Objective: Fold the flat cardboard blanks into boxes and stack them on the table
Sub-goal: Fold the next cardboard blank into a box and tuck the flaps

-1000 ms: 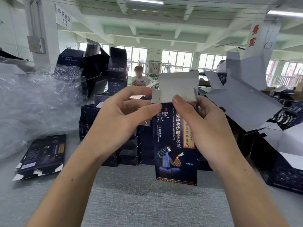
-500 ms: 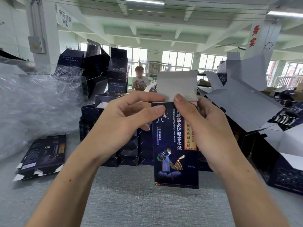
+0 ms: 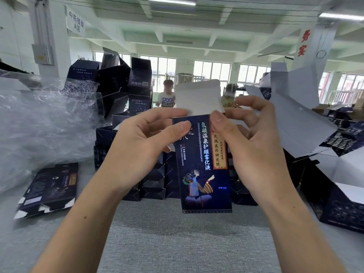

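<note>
Head view: both hands, left (image 3: 140, 146) and right (image 3: 254, 146), pinch the upright dark blue box (image 3: 202, 166) at its top, white flap (image 3: 198, 99) raised, above the grey table (image 3: 177, 239), before stacked boxes (image 3: 153, 184).

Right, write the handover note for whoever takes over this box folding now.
Hands: left hand pinches the dark blue printed cardboard box at its top left; right hand grips its top right. It is held upright above the grey table, white top flap up, untucked. Done: folded dark blue boxes stacked behind. At the table's left lie flat dark blanks. To do: tuck the flap, stack the box, fold the blanks.
</note>
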